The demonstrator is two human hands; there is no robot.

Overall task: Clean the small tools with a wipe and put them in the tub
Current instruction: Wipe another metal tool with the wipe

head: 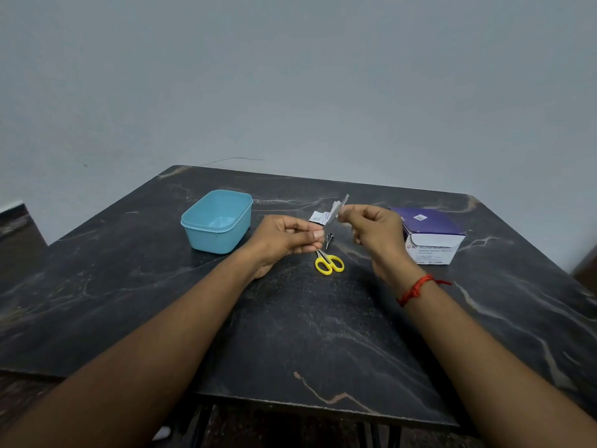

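Grey wall (290,76): fills the upper half of the frame, plain.

Table (161,302): black stone-look top with pale veins, spans the lower half. Everything below stands on it or is held above it.

Box (431,236): right of centre, purple top, white front with small print reading alcohol swabs, flap lifted at the front edge.

Tub (210,240): light blue, rectangular, lid off, left of centre. Interior visible, nothing seen inside. Well apart from the box, near the left hand.

Left hand (284,236): centre of frame, raised off the table, fingers curled, thumb and fingertips pinching the lower left end of the sachet.

Right hand (374,231): just right of centre, also raised, fingers curled, pinching the upper right end of the same sachet.

Scissors (329,263): small, yellow handles, lying flat on the table just below and between the two hands. Blades point up-frame, tips hidden behind the left fingers.

Sachet (318,217): white with fine print, stretched between the two hands, crumpled in the middle. Cannot tell whether a wipe is showing.

Dark pointed tool (329,239): lying just above the scissors, between the hands, mostly hidden. Type not readable.

Red thread (416,287): tied round the right wrist.
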